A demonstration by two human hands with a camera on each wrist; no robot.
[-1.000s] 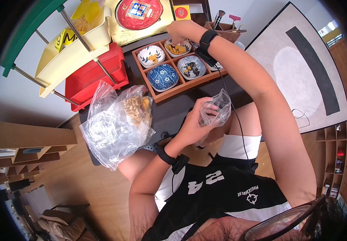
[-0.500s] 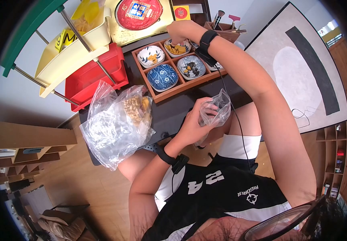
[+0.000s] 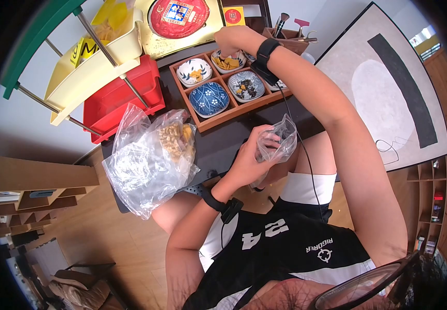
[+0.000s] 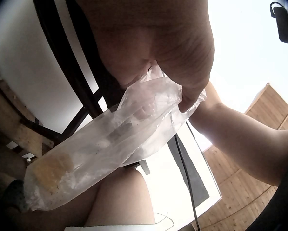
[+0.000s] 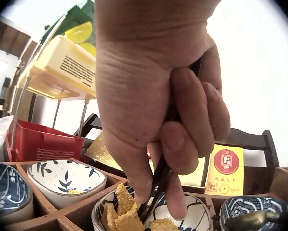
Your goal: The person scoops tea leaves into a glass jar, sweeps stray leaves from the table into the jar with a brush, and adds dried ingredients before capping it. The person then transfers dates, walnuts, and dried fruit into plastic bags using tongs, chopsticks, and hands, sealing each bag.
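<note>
My left hand [image 3: 254, 155] grips a clear plastic bag [image 3: 281, 142] by its mouth, over my lap at the table's near edge. In the left wrist view the bag hangs slanting, a yellowish-brown piece [image 4: 52, 172] low inside it. Over the back middle bowl [image 5: 201, 211] of a divided wooden tray [image 3: 218, 122], my right hand [image 3: 238, 41] holds dark chopsticks [image 5: 159, 182]. Their tips reach down among golden crisp pieces [image 5: 123, 211], with my fingertips close over the bowl. Beside it stand a white leaf-patterned bowl [image 3: 185, 70] with yellow bits and a grey patterned bowl [image 3: 258, 82] with dark and yellow bits.
A blue flowered bowl [image 3: 209, 99] sits front left in the tray. Left on the black table lies a larger clear bag [image 3: 141, 165] of snacks. Behind are a red bin [image 3: 125, 98] and a cream bin [image 3: 94, 72]. A thin cable [image 3: 306, 150] hangs from my right wrist.
</note>
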